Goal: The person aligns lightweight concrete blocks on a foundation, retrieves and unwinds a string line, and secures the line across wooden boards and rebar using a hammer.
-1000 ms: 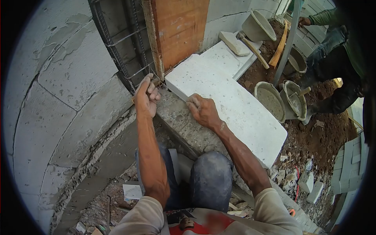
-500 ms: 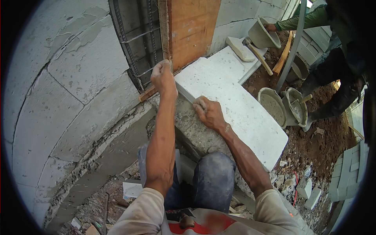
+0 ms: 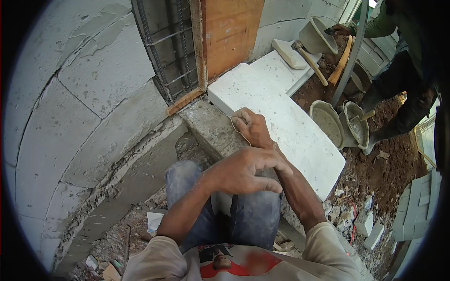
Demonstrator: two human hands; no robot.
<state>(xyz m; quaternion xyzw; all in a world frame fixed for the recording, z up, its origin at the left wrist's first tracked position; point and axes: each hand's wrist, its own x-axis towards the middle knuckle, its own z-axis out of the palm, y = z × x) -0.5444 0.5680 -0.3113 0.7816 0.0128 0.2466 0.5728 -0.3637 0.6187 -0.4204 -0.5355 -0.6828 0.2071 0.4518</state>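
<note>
My right hand (image 3: 253,127) is closed on a thin string (image 3: 240,133) at the left edge of the white block (image 3: 281,117). One end of the string runs toward the corner by the orange board (image 3: 232,35); the other hangs below the hand. Nearer to me, my left hand (image 3: 248,171) is spread in front of my right forearm, thumb and fingers apart, with nothing seen between them. A small wood strip (image 3: 185,101) lies at the foot of the board and the steel bars (image 3: 180,44).
A curved block wall (image 3: 70,117) stands on the left. At the right are buckets of mortar (image 3: 327,124), a hammer (image 3: 311,64), a tilted tub (image 3: 318,36) and a metal pole (image 3: 354,51). A co-worker (image 3: 408,70) reaches toward the tub. Rubble (image 3: 363,220) lies at the lower right.
My left hand has come down from the board's corner toward me and opened. My right hand has barely moved. The co-worker's hand has drawn back slightly from the tub.
</note>
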